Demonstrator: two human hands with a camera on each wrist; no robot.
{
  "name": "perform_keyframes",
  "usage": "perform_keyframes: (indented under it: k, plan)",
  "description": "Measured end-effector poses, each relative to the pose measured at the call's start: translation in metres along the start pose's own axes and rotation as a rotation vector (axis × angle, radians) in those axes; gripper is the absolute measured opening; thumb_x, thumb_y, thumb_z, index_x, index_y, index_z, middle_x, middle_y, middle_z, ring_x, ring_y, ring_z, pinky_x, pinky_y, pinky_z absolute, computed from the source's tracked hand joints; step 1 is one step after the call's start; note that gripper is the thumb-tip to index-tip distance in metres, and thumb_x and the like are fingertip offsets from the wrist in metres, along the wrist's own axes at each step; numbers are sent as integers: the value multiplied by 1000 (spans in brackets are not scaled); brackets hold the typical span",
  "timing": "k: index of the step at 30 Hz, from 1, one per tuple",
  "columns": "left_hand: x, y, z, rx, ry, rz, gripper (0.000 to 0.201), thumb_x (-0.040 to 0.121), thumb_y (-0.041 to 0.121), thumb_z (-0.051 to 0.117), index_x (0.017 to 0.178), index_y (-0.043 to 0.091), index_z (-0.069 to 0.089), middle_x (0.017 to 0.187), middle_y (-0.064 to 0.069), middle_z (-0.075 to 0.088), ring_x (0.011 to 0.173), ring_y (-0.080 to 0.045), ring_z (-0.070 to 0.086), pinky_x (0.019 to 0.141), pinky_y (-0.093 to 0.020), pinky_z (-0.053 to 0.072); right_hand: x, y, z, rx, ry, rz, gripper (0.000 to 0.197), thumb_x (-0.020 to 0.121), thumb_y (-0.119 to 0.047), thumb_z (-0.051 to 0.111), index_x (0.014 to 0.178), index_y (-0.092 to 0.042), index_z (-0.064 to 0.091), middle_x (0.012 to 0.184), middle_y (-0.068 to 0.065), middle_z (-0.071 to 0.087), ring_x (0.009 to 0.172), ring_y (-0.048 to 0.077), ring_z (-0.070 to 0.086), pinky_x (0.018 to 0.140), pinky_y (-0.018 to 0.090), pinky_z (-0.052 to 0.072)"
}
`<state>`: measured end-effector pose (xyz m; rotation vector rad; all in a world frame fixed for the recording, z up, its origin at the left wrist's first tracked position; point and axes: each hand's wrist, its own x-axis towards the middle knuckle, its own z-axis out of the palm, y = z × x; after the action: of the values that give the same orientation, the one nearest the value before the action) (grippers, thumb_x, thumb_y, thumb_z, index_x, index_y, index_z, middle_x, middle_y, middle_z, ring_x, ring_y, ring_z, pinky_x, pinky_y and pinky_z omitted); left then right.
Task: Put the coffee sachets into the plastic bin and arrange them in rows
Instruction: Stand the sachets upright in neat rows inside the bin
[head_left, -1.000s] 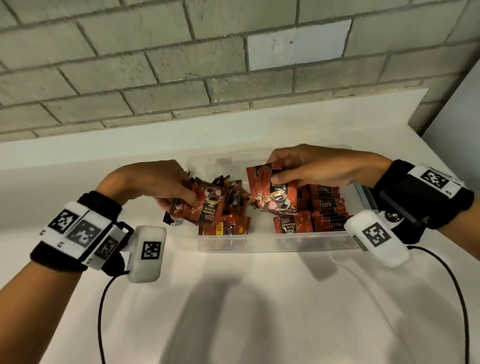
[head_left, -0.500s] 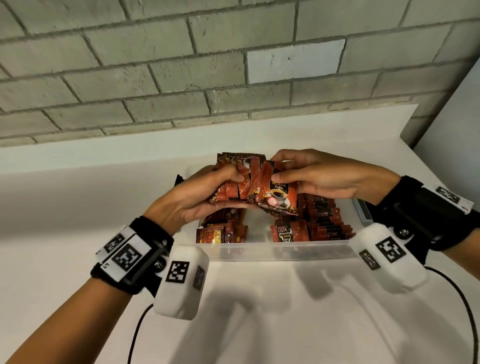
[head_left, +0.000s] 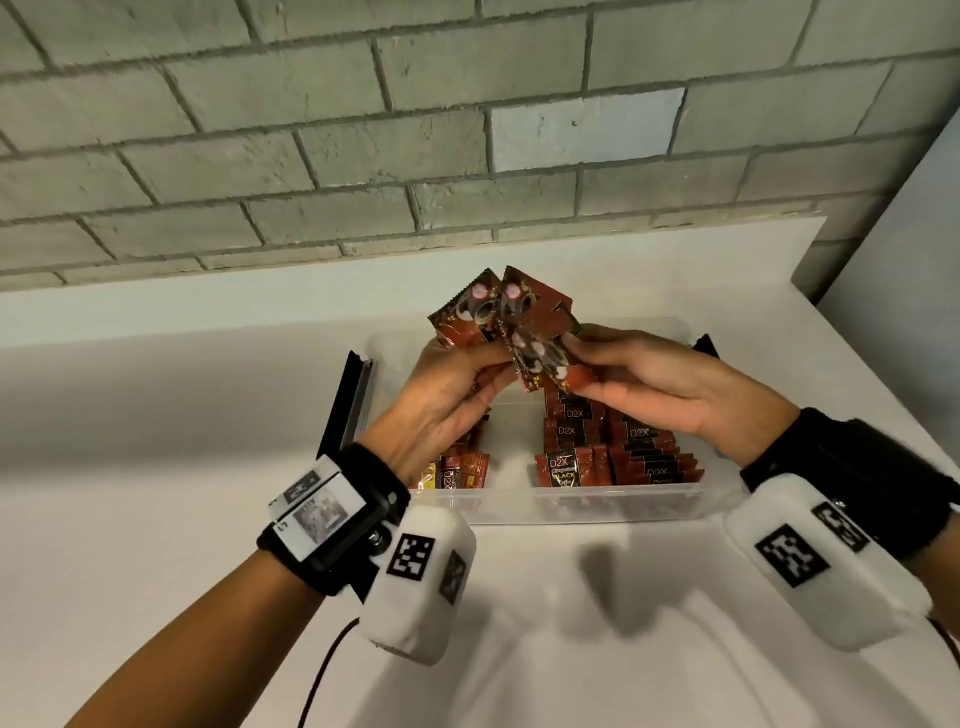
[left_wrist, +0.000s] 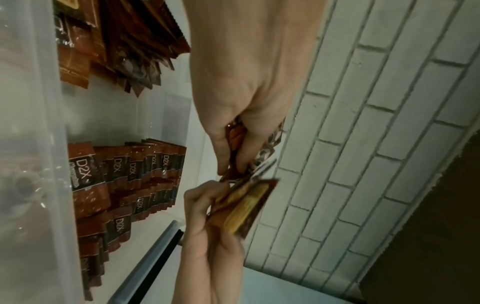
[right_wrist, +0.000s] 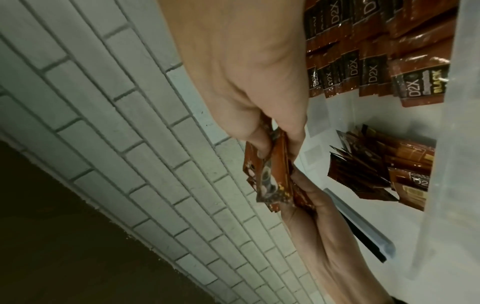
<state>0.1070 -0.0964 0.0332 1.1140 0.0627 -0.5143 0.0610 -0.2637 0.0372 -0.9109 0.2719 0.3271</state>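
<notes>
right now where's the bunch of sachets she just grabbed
Head view, centre: the bunch of sachets is held above the plastic bin between the left hand and right hand.

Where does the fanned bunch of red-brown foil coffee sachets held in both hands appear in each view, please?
Head: fanned bunch of red-brown foil coffee sachets, upper centre.
Left wrist: centre.
Right wrist: centre.
Shared landmark: rows of D2X sachets in the clear plastic bin.

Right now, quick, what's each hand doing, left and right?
Left hand: grips a fanned bunch of red-brown foil coffee sachets above the clear plastic bin.
Right hand: pinches one sachet of that bunch.
</notes>
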Motion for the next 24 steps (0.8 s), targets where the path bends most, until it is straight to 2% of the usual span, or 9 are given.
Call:
perform_keyframes:
  k: [3, 6, 8, 11, 13, 15, 17, 19, 24]
  plan:
    - [0, -4, 2, 0, -44, 25, 22, 82, -16, 53, 79, 3, 63, 74, -7, 73, 70, -16, 72, 64, -27, 60, 4, -2, 0, 3, 58, -16, 30, 94, -5, 46, 122, 3, 53, 115, 15, 64, 97, 21, 65, 73, 30, 59]
    - [-2, -1, -2, -107, -75, 5, 7, 87, -1, 56, 88, 4, 60, 98, -14, 71, 100, -26, 66, 79, -42, 58, 4, -9, -5, -62, 114, -15, 21, 97, -6, 44, 113, -3, 57, 103, 11, 68, 94, 20, 64, 67, 30, 60]
    - [-3, 0, -4, -213, -66, -17, 6, 92, 7, 50, 95, 4, 55, 104, -20, 68, 108, -34, 62, 90, -53, 51, 3, -14, -11, -91, 135, 1, 19, 96, -7, 43, 111, -7, 55, 104, 13, 66, 98, 23, 62, 71, 35, 59]
    - [0, -4, -9, -190, -42, -2, 14, 94, 10, 49, 105, 8, 56, 112, -19, 66, 107, -29, 63, 98, -49, 46, 0, -15, -20, -64, 146, 11, 18, 95, -7, 44, 109, -8, 54, 107, 15, 64, 101, 30, 61, 74, 45, 56]
    - [3, -7, -13, -155, 14, -2, 19, 90, 10, 56, 109, 8, 58, 111, -16, 66, 102, -25, 63, 96, -41, 47, -3, -14, -22, -84, 128, 7, 17, 93, -7, 46, 107, -8, 56, 98, 13, 69, 91, 26, 68, 72, 43, 58]
    - [6, -10, -16, -154, 49, -3, 26, 86, 7, 61, 112, 6, 59, 111, -16, 67, 104, -25, 64, 90, -37, 51, -4, -9, -21, -64, 65, 16, 27, 86, -6, 50, 112, -6, 56, 91, 11, 72, 82, 22, 72, 69, 39, 60]
    - [6, -13, -17, -148, 56, -2, 21, 83, 3, 64, 104, 4, 62, 102, -14, 70, 97, -24, 66, 82, -33, 55, -3, -3, -21, -42, 2, 37, 40, 81, -6, 52, 121, -5, 54, 95, 11, 71, 86, 21, 71, 76, 39, 59]
    - [7, -17, -15, -134, 52, 1, 14, 81, -1, 64, 94, 3, 65, 93, -12, 71, 87, -21, 67, 77, -31, 57, 2, 3, -18, -47, -18, 58, 43, 80, -5, 53, 123, -3, 53, 98, 12, 71, 86, 21, 71, 80, 40, 58]
    - [8, -25, -13, -185, 47, -6, 14, 82, -2, 59, 94, 3, 66, 93, -11, 72, 84, -19, 70, 74, -29, 59, 15, 10, -9, -56, 3, 65, 21, 93, -2, 46, 109, -7, 58, 92, 11, 72, 77, 19, 72, 71, 40, 60]
